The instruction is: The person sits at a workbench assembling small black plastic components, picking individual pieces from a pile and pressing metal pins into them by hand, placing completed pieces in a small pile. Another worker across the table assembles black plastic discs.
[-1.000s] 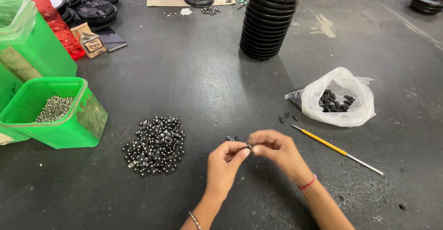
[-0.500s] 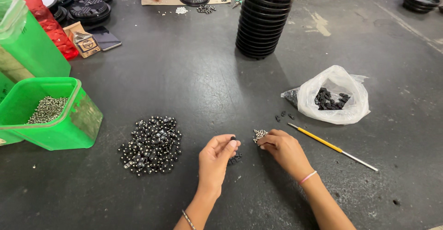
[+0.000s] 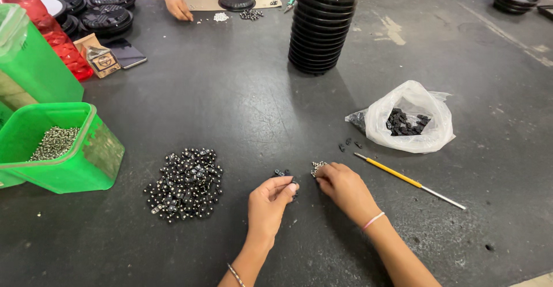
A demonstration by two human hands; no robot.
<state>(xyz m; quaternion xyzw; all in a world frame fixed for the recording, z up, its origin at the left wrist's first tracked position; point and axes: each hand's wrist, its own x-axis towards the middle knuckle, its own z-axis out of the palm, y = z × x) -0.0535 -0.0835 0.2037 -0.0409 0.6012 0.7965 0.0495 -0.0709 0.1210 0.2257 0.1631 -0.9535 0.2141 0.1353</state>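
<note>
Black small parts [image 3: 281, 173] lie at the left hand's [image 3: 269, 203] curled fingertips while the right hand [image 3: 344, 188] pinches from a silver screw cluster [image 3: 317, 166], apparently mid-assembly, next needing precise joining.

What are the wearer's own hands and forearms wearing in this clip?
Both forearms are bare, with no sleeves and no gloves in view. The left hand has a thin beaded metal bracelet low on its forearm. The right hand has a thin pink band around the wrist. No rings or watch are visible.

Assembly workshop, dark worktable [image 3: 230, 97], parts bins [image 3: 86, 160], stacked trays [image 3: 322, 27]
</note>
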